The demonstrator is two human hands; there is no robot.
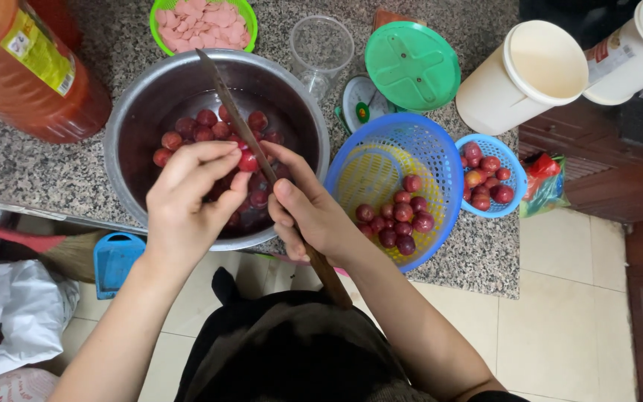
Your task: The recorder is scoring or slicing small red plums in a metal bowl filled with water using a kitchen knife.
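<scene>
The left hand [187, 201] pinches one small red round fruit [247, 161] over the steel bowl [132, 112] – the right hand [310, 212] grips a long wooden-handled knife [236, 112] against it. Apparently uncut fruit remains in the big blue plastic basket [440, 149] – many lie in the bowl.

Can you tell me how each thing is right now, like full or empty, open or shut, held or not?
Left hand: pinching a red fruit.
Right hand: gripping the knife, blade against that fruit.
Metal bowl: holds water and red fruits.
Big blue basket: partly filled with fruits.
Small blue basket: nearly full.
Clear cup: empty, upright.
Green bowl: full of pink pieces.
White container: open, tilted.
</scene>
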